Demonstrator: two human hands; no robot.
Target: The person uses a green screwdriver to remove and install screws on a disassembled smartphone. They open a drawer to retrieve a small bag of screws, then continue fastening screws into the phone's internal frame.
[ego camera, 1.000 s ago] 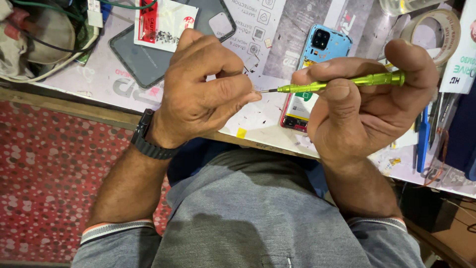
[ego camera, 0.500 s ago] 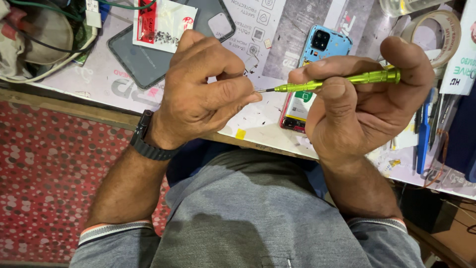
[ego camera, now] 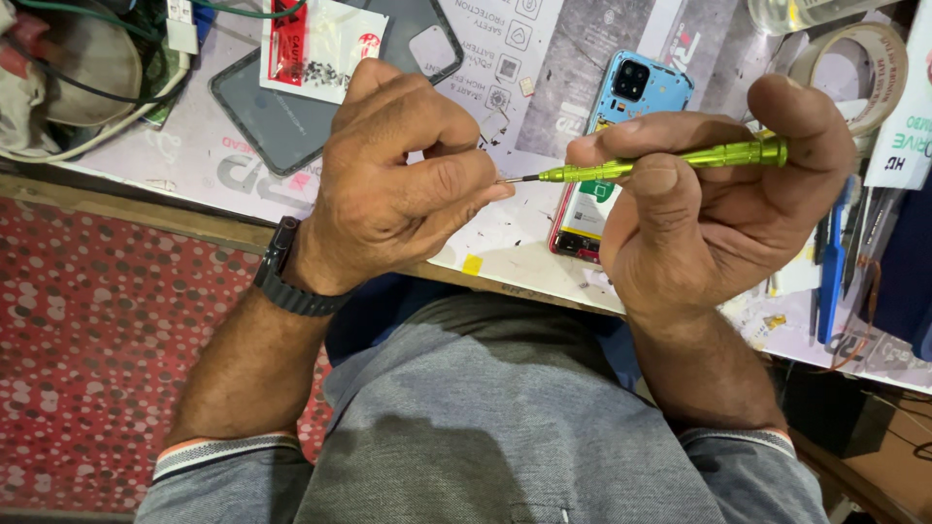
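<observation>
Right at the fingers: the left hand (ego camera: 393,184) is pinched together around the very tip of the green screwdriver (ego camera: 660,160), thumb and forefinger closed over the bit — whatever sits between them, a screw or just the bit itself, is too small to make out. The right hand (ego camera: 714,204) is clamped on the screwdriver's shaft, thumb pressed along the top, the tool held level in the air between both hands, above the edge of the table (ego camera: 505,243).

Moving outward: the blue phone (ego camera: 621,146) lies on the table just behind the right hand, back side up and partly hidden by it, camera block at the top; its lower end seems to show bare inner parts, so my read is that it's already opened up. The tool isn't touching it now. A dark back panel (ego camera: 282,116) lies well off to the left, with a small plastic packet (ego camera: 325,44) resting on it.

Judging progress: disassembly looks under way, the tip being tended to, and work on the phone itself waits. A roll of tape (ego camera: 859,63) sits far right, a black watch (ego camera: 286,272) on the left wrist
</observation>
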